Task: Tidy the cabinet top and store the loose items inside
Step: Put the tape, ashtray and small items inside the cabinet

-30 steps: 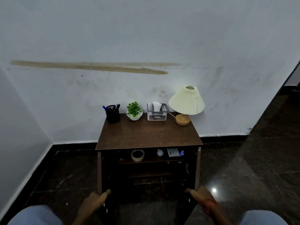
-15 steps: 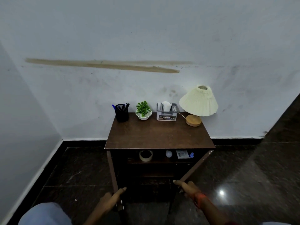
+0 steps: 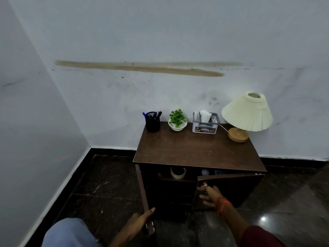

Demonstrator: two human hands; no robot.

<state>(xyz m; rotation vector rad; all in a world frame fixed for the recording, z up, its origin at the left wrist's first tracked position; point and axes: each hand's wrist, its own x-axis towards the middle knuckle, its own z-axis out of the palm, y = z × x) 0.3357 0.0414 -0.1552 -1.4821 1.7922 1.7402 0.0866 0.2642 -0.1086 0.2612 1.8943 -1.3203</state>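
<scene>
My L hand (image 3: 140,220) lies flat on left door (image 3: 142,191) edge, fingers straight; R hand (image 3: 210,195), fingers spread, presses right door (image 3: 231,189).

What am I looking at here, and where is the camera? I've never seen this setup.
No machine: these are a person's two bare hands, filmed by one wide-angle camera on their head, looking forward and down. The left hand touches the edge of the open left door; the right hand rests on the half-shut right door. Neither carries anything. On the cabinet top stand a pen holder, a potted plant, a grey caddy and a lamp. A tape roll sits inside.
</scene>
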